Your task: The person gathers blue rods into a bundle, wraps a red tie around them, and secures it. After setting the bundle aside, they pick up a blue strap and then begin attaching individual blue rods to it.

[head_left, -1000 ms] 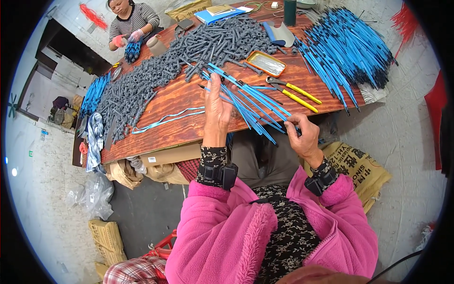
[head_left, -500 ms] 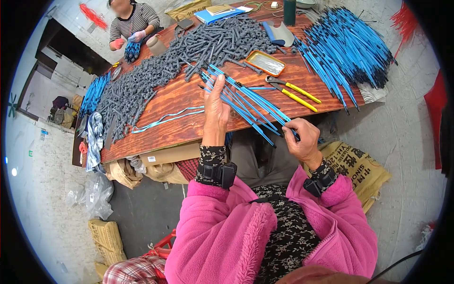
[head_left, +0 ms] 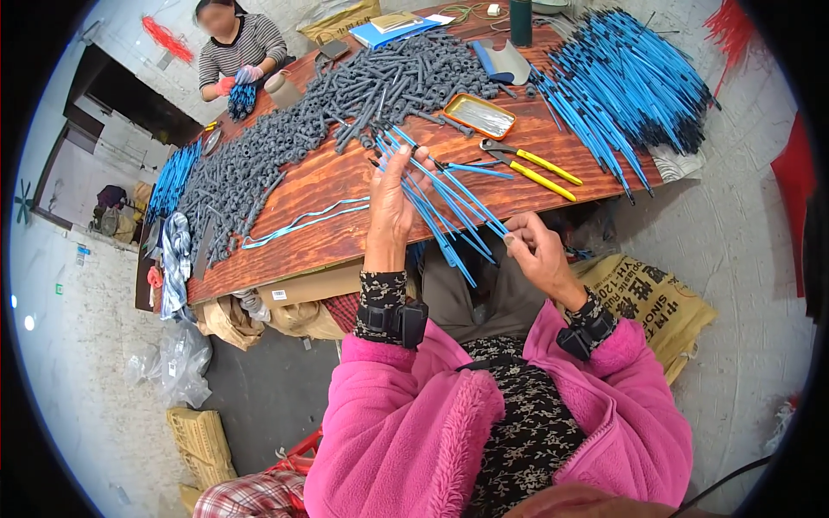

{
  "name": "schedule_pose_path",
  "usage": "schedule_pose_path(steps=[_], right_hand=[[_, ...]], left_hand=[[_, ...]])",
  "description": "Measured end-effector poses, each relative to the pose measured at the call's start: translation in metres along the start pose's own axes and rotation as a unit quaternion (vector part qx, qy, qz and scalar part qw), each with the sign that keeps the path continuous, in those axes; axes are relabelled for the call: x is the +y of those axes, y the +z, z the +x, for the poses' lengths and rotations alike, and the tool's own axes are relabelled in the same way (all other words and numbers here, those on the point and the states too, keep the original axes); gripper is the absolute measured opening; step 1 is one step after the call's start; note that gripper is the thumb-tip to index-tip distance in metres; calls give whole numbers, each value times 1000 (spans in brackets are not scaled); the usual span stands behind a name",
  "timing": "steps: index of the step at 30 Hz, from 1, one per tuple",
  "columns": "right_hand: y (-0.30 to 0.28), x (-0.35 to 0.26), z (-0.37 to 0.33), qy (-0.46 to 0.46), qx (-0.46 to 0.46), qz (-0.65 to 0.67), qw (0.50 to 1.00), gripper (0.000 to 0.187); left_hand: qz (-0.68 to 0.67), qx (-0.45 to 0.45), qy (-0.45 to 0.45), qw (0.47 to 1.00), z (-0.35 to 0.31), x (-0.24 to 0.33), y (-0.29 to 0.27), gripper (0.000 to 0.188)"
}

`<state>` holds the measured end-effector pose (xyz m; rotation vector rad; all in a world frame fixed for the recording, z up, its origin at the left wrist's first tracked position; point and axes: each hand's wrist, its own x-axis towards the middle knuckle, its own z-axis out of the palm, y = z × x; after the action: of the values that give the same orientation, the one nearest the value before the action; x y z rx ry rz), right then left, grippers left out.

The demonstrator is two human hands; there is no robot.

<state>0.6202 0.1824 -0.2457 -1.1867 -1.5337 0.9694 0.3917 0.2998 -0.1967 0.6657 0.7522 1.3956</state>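
Observation:
My left hand (head_left: 394, 205) is closed round several thin blue rods (head_left: 446, 249) with black tips, holding them slanted over the table's near edge. Its thumb lies along the top of them, and their far ends reach toward the grey heap. At the lower right end of some of these rods, the fingertips of my right hand (head_left: 537, 249) are pinched together. The other rods fan out below, their near ends free. Beyond my left hand lie a few short blue rods (head_left: 479, 170) on the wood, close to yellow-handled pincers (head_left: 540, 173).
Grey plastic plugs (head_left: 285, 138) are heaped over the wooden table (head_left: 302, 233). A tray of thin metal pins (head_left: 480, 116) stands behind the pincers. Blue rods (head_left: 622, 86) are piled at the far right. A gloved co-worker (head_left: 242, 47) holds a blue-black bundle at the far left.
My right hand has moved slightly left and up along with the rod ends. The rods in my left hand have fanned out more, and some hang lower. The co-worker's gloved hands have shifted on the bundle.

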Motion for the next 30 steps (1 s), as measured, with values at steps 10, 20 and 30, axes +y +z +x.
schedule_pose_path(steps=[10,20,30], right_hand=[[-38,-25,79,-324,70,-223,917,67],[-49,-60,80,-181,-254,-78,947,55],[-130,37,110,-183,161,-425,872,22]], left_hand=[[-32,-160,-41,986,-15,-7,45,21],[-281,-369,-203,862,-37,11,77,25],[31,-115,116,986,2,-21,59,22]])
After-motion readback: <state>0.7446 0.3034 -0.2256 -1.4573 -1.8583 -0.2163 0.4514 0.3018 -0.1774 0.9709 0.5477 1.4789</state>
